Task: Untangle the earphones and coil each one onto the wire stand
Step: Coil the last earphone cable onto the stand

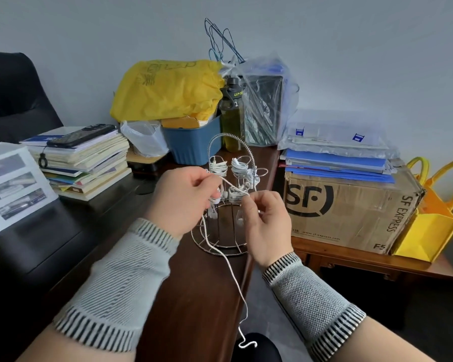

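Loose white earphone cord [235, 278]: trails from pinch down toward viewer, free end curled low, off edge of dark wooden table [194, 296].
Left hand [186, 198]: fingers curled, gripping cord.
Right hand [266, 226]: thumb and forefinger pinch same cord; short taut span runs between hands.
Wire stand [226, 194]: just behind grip, on table; several white earphones [239, 167] coiled on arms (count unclear).
Blue tub [194, 145], yellow bag [168, 90]: beyond stand.
SF Express carton [351, 207]: right of grip.

white earphone cord [234, 270] dangling, coiled earphones [239, 167] on wire stand [220, 241]
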Available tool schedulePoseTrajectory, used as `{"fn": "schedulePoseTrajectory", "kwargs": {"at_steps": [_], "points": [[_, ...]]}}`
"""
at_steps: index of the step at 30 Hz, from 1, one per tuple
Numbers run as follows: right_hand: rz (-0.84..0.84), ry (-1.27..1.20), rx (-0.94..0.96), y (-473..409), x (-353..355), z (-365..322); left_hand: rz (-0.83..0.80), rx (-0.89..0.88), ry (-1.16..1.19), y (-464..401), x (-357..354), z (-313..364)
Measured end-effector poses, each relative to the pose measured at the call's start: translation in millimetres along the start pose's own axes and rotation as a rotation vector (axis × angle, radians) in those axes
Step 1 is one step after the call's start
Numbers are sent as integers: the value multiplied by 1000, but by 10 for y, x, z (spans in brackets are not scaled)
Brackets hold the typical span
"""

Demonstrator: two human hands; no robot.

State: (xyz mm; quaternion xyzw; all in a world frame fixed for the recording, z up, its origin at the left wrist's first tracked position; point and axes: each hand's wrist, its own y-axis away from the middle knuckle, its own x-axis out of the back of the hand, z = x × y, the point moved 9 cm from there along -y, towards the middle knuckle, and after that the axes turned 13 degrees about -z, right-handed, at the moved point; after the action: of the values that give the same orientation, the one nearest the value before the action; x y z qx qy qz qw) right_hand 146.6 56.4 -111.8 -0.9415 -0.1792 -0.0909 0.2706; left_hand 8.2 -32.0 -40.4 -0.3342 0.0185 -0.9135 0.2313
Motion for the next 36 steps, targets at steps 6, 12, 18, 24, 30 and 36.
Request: {"fn": "schedulePoseTrajectory", "kwargs": {"at_steps": [6, 12, 18, 24, 30, 36], "points": [[46, -71, -191, -135, 41, 145, 56, 63, -555, -119, -240, 126], [61, -74, -269, -160, 54, 102, 81, 89, -717, -96, -336, 116], [47, -75, -348, -192, 71, 148, 74, 124, -538, -102, -385, -56], [30, -134, -418, -174, 41, 229, 105, 92, -433, -34, -366, -96], [-1, -217, -422, -141, 45, 240, 107, 8, -242, 85, -437, -256], [-1, -294, -282, -27, 89, 126, 77, -49, -164, 129, -435, -223]]}}
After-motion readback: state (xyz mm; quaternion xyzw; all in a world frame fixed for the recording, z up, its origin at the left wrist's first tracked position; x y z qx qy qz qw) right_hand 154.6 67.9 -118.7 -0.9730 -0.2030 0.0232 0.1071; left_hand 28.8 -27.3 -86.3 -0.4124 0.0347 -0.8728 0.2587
